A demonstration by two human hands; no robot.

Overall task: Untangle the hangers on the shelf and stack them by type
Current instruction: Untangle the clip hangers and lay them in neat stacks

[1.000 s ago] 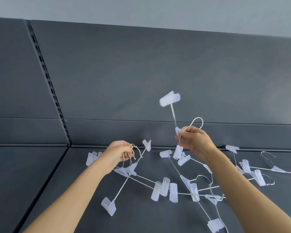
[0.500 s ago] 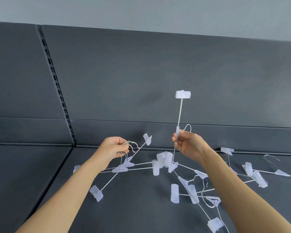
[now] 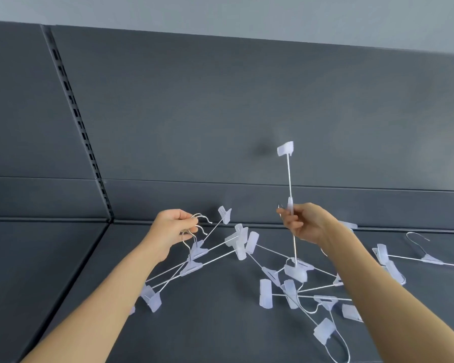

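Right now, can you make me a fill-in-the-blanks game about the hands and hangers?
The left hand grips a bunch of metal ___.
The right hand holds one hanger pointing straight ___.
The shelf is dark ___.
Missing words: hooks, up, grey.

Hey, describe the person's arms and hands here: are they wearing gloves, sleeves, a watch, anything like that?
Nothing worn shows. The left hand and right hand are bare, without gloves, and no ring can be made out. The left forearm and right forearm are uncovered from wrist to the picture's edge: no sleeve, cuff, watch or bracelet in view.
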